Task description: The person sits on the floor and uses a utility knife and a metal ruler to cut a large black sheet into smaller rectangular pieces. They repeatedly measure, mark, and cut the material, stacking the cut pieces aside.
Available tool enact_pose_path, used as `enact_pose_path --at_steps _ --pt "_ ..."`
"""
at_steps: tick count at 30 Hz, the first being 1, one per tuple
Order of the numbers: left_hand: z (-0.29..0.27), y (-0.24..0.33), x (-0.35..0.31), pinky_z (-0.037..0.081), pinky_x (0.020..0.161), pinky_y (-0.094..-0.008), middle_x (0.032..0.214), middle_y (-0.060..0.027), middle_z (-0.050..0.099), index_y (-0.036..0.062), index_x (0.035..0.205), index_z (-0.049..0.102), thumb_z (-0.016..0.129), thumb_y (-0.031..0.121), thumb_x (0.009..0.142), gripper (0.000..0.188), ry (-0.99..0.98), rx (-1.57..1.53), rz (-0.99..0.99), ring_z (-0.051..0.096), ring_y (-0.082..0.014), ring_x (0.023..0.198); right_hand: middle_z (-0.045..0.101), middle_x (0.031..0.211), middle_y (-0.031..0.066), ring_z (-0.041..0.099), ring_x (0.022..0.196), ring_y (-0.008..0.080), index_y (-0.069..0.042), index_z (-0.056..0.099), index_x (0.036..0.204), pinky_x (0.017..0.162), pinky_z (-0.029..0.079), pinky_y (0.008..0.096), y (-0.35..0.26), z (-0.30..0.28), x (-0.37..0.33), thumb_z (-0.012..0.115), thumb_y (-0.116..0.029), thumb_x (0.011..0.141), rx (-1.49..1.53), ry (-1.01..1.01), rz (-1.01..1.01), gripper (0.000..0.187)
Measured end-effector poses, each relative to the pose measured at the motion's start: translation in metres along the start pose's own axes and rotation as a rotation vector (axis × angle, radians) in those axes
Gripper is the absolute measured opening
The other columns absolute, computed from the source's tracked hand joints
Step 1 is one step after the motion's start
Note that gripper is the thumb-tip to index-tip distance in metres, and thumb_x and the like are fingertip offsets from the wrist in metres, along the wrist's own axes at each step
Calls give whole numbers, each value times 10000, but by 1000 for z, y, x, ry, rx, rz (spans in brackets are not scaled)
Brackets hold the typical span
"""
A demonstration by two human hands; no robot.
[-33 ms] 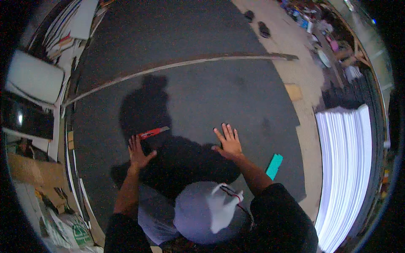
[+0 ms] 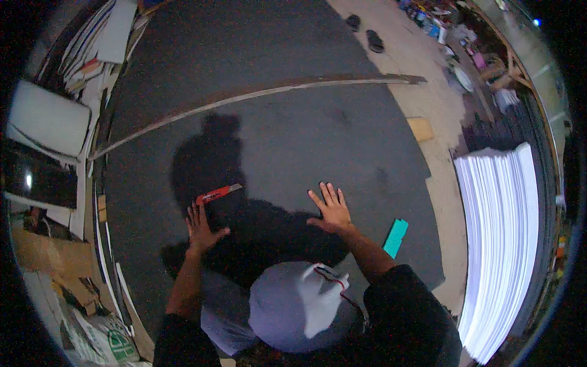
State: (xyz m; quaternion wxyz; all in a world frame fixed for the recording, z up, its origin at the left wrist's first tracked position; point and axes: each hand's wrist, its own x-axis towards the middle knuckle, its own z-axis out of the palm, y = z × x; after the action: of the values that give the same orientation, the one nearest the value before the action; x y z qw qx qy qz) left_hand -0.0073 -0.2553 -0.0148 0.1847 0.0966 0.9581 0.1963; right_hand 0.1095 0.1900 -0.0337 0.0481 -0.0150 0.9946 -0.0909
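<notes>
Slightly nearer the body than in the earlier frame, the person's left hand (image 2: 202, 231) now leaves the rear end of the red utility knife (image 2: 215, 194) more exposed, where its fingertips formerly overlapped it. The knife lies just beyond those fingertips, on the dark grey sheet (image 2: 287, 144), its handle end toward the hand and its bare grey blade (image 2: 236, 188) directed away and to the right; whether fingertip and handle still touch cannot be told. The left hand grasps nothing: it is palm down, fingers extended, thumb spread to the right. The right hand (image 2: 334, 214), likewise spread palm down and free of any object, rests on the same sheet, well to the right of the knife and almost where it was before. Beside the right forearm lies a teal strip (image 2: 396, 238), its position on the sheet unchanged. Beyond both hands a long, narrow batten (image 2: 263, 98) crosses the sheet, its right end projecting past the edge. Farther right stands a stack of white sheets (image 2: 496, 244). Surroundings, including the pair of dark sandals (image 2: 375, 41), appear a little farther left in the view than previously.
</notes>
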Motion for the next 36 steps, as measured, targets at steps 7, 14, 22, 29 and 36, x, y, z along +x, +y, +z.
enact_pose_path --at_steps 7,14,22,29,36 --pt "12 24 -48 126 1142 -812 1731 -216 -31 235 1681 30 777 578 829 1184 -72 434 -11 -17 -496 1576 219 1705 152 189 1578 379 -396 235 1641 1264 194 569 17 -13 -29 730 -318 918 -156 -5 27 880" --pt "36 3 -35 201 1134 -807 1741 -173 -8 292 1677 52 484 163 1044 777 -28 487 -43 56 -507 1570 218 1704 156 196 1575 388 -411 227 1639 1259 215 565 14 0 -25 697 -176 923 -147 53 121 888" --pt "24 -2 -40 180 1119 -830 1738 -184 14 281 1678 55 502 132 1016 812 -61 468 -16 56 -533 1560 202 1710 162 179 1578 405 -390 206 1650 1260 189 583 1 -15 -28 663 -134 939 -21 -5 119 883" --pt "13 8 -51 184 1111 -838 1734 -191 14 273 1676 66 664 136 929 966 -26 423 19 38 -544 1556 194 1714 158 170 1581 398 -392 192 1654 1261 191 573 2 -3 -28 680 -226 953 -152 -15 125 870" --pt "17 -5 -45 198 1140 -806 1736 -179 -6 286 1674 30 802 203 839 1141 -65 438 5 46 -533 1560 220 1709 146 196 1578 377 -393 193 1654 1258 204 572 -1 -13 -31 685 -225 946 -53 21 116 878"
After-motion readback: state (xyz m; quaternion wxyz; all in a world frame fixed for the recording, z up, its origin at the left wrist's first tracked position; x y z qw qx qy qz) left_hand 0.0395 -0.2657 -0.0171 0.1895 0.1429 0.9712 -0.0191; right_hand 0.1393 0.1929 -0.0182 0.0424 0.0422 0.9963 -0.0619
